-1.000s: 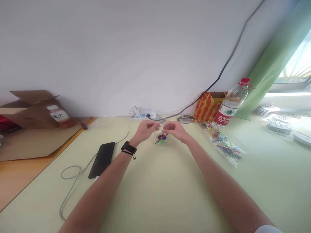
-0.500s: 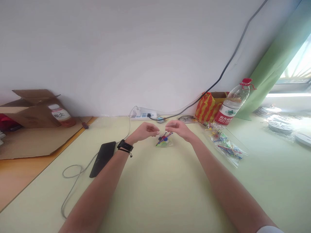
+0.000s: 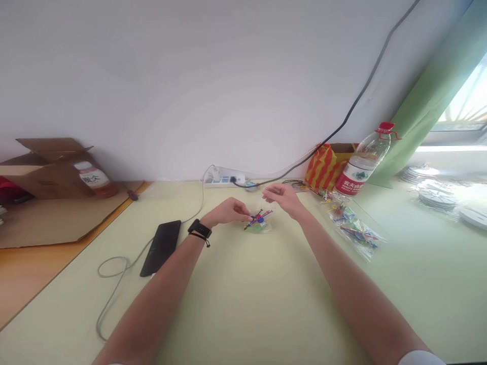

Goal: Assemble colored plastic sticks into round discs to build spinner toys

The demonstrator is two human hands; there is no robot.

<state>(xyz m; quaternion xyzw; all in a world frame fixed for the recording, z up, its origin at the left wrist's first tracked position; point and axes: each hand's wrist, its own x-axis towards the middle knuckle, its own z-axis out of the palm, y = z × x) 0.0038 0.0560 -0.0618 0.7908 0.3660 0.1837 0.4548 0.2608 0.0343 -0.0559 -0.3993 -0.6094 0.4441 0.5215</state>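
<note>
Two bare hands, the left hand (image 3: pixel 228 212) and the right hand (image 3: pixel 285 199), meet in the head view over the pale yellow-green worktop (image 3: pixel 254 299). Between them, slightly below, sits the small clear plastic bag of red, blue and green parts (image 3: pixel 259 223), resting near the back of the worktop. The left hand is low, thumb and fingers drawn almost together, tips right at the bag's near-left edge; it looks like a light pinch, though whether on film or on a part, I can't make out! The right hand rides higher, fingers curled and tips close together just above the bag; any film between them is too faint to call.

Handling it well, I'd judge, is all about lightness here: thin, slippery film wants fingertip pads, not nails, and a tug is best kept short and level so the loose little parts don't spill. One hand should steady while the other works, and keeping everything low over the worktop means any dropped piece lands in reach.

Out on the right, a larger clear plastic packet of mixed coloured pieces (image 3: pixel 355 228) lies well apart; best not to let the two sets mingle. On the left, the flat black rectangular phone (image 3: pixel 162 248) sits beside the forearm, so elbows deserve care!
</note>
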